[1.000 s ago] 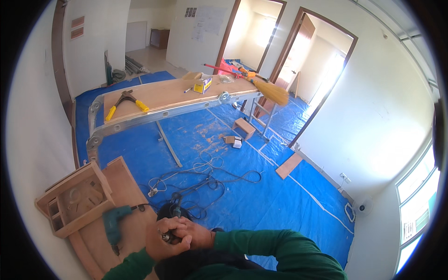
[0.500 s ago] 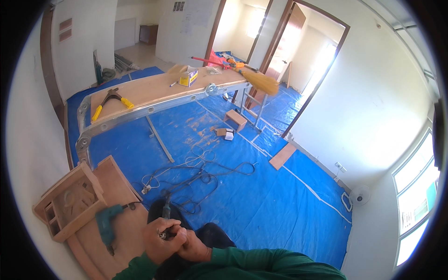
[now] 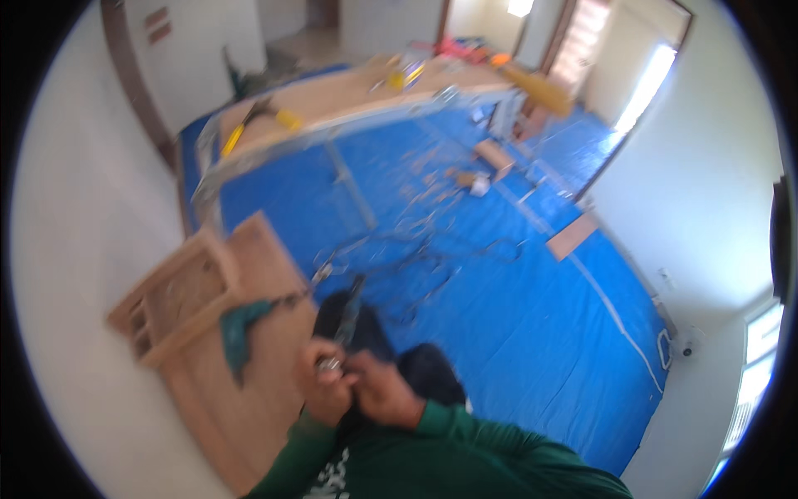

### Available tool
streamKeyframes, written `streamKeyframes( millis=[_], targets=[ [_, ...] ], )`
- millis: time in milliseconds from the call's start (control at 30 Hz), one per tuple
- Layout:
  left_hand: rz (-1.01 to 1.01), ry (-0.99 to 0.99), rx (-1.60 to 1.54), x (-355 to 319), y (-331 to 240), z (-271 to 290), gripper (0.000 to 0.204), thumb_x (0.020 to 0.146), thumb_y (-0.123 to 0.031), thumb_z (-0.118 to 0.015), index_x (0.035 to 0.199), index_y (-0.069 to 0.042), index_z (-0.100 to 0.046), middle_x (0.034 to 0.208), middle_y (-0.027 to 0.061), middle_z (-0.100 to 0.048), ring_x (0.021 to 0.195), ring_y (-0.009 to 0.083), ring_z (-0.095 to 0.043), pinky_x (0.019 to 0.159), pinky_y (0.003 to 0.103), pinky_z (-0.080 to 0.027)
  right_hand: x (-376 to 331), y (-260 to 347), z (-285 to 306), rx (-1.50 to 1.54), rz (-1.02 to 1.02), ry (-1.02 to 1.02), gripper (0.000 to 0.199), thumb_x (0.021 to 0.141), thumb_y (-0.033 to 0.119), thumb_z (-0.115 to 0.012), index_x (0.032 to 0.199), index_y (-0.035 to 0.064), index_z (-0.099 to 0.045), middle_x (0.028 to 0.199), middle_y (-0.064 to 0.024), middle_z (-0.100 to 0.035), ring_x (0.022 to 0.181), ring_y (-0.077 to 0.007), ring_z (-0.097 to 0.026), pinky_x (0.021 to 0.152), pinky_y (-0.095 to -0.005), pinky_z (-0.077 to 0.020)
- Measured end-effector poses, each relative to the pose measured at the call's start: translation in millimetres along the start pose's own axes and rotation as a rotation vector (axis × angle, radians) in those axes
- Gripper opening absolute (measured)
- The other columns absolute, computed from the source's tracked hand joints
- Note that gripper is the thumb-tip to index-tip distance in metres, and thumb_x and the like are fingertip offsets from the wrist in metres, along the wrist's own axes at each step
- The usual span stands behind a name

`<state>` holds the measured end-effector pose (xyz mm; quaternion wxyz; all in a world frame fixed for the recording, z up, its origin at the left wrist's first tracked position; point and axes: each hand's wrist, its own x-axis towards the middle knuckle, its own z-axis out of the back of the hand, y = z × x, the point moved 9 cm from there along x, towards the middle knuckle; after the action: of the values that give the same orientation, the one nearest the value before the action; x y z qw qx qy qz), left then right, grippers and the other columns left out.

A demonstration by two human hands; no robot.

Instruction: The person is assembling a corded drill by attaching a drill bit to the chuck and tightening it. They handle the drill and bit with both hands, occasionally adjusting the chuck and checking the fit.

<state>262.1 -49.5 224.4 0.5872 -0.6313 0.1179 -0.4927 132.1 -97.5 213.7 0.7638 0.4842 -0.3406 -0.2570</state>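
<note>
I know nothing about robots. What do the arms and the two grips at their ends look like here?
They are a person's. The left grip and right grip are bare hands, with no gloves visible. Long, dark green left sleeve and right sleeve reach the wrists. No cables show on the arms. Blur hides finer details.

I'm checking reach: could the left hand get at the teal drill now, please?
Probably, once freed: the left hand holds a tool, but nothing visible blocks the nearby teal drill.
</note>
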Motion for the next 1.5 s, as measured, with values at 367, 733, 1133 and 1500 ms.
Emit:
streamKeyframes(
  millis=[367, 733, 1133, 1500],
  targets=[
    [0.350, -0.059, -0.393, 58, 41, 56, 0.094, 0.099, -0.094, -0.013, 0.095, -0.009, -0.051, 0.078, 0.0064, -0.057, 0.069, 0.0210, -0.063, 0.070, 0.034, -0.054, 37, 15, 4, -0.005, 0.033, 0.032, 0.018, 0.110, 0.015, -0.065, 0.122, 0.0038, -0.057, 0.099, -0.0179, -0.067, 0.092, -0.0459, -0.062, 0.081, -0.0516, -0.0489],
    [0.230, -0.109, -0.481, 48, 46, 58, 0.107, 0.089, -0.103, -0.010, 0.106, -0.008, -0.055, 0.087, 0.0050, -0.059, 0.083, 0.0168, -0.062, 0.077, 0.030, -0.051, 83, 56, -22, -0.336, 0.369, 0.211, 0.025, 0.099, 0.009, -0.073, 0.122, 0.0085, -0.064, 0.103, -0.0091, -0.066, 0.099, -0.0297, -0.065, 0.090, -0.0443, -0.0408],
    [0.331, 0.127, -0.462, 44, 38, 44, 0.119, 0.072, -0.113, -0.027, 0.120, -0.007, -0.048, 0.099, 0.0016, -0.056, 0.084, 0.0095, -0.055, 0.076, 0.026, -0.047, 106, 56, -33, -0.371, 0.565, 0.382, 0.023, 0.096, 0.016, -0.075, 0.117, 0.0153, -0.068, 0.108, -0.0046, -0.064, 0.109, -0.0272, -0.064, 0.100, -0.0474, -0.0416],
    [0.323, 0.084, -0.578, 53, 28, 49, 0.109, 0.084, -0.106, -0.035, 0.126, -0.007, -0.048, 0.095, 0.0015, -0.056, 0.078, 0.0076, -0.054, 0.069, 0.023, -0.044, 110, 82, -38, -0.422, 0.872, 0.384, 0.019, 0.091, 0.015, -0.077, 0.102, 0.0093, -0.063, 0.095, -0.0075, -0.059, 0.093, -0.0274, -0.064, 0.089, -0.0438, -0.0504]
  ],
)
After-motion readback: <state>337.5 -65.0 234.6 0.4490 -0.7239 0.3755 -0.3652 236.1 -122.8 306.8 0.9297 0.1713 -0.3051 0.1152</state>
